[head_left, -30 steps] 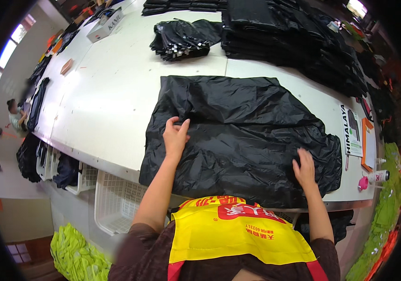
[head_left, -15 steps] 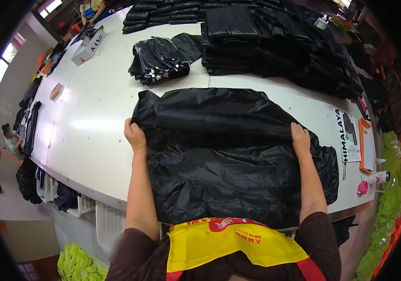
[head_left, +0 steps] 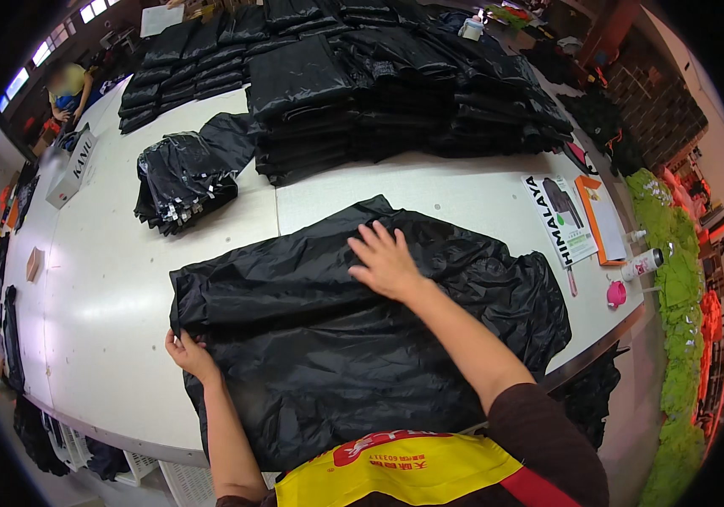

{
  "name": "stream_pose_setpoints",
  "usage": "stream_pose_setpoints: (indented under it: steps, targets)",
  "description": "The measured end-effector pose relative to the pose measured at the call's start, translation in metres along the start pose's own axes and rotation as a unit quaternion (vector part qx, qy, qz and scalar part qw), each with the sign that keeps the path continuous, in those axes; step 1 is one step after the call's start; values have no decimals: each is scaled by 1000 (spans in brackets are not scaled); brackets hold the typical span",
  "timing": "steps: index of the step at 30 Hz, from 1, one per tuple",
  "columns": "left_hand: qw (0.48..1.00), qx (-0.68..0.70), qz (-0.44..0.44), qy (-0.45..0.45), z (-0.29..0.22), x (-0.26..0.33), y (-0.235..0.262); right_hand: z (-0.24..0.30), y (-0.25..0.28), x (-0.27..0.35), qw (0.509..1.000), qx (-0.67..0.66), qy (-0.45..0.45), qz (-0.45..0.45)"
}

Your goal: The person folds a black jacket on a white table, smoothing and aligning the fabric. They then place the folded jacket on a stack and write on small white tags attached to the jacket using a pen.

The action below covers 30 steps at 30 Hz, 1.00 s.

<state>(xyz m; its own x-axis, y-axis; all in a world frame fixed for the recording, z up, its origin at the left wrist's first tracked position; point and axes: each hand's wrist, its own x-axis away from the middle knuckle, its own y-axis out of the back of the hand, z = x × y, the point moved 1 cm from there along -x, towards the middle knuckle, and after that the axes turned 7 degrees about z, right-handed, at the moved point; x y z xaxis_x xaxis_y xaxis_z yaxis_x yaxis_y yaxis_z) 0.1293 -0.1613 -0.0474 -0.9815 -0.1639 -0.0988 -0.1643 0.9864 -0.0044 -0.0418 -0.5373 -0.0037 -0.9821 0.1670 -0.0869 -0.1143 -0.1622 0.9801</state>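
**A:** So where's the jacket sitting?

**B:** Flat on the white table, spread along the near edge, with its bottom part hanging a bit over that edge toward the person. It's black, thin, shiny stuff, crinkly all over, folded into a rough wide rectangle.

**A:** And the hands?

**B:** Right hand is open, fingers spread, palm pressed flat on the upper middle of the jacket. Left hand is at the jacket's left edge, near the table's near edge, fingers curled and pinching the fabric there.

**A:** What else is on the table?

**B:** Past the jacket, toward the far side, there's a small loose heap of the same black glossy material, kind of slumped and folded. Right of that, tall neat stacks of folded black garments run across the far edge to the far right corner. By the right edge there's a printed sheet, an orange clipboard-looking thing, a white bottle lying on its side and a small pink object. A white box sits at the far left corner, can't tell what's in it. A small tan box is on the left edge.
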Motion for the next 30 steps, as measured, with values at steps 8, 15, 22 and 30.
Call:
stream_pose_setpoints:
  steps: [8,15,22,30]
  targets:
    - [865,198,404,221,-40,-38,69,-4,-55,2,996,42,-63,49]
    - [915,69,305,256,-7,-24,83,2,-53,3,993,78,-72,56]
    - [940,-260,196,102,-85,-33,30,1,-53,1,992,52,-85,73]
    - [971,-143,181,-69,-78,-49,14,-5,-59,5,994,62,-71,47]
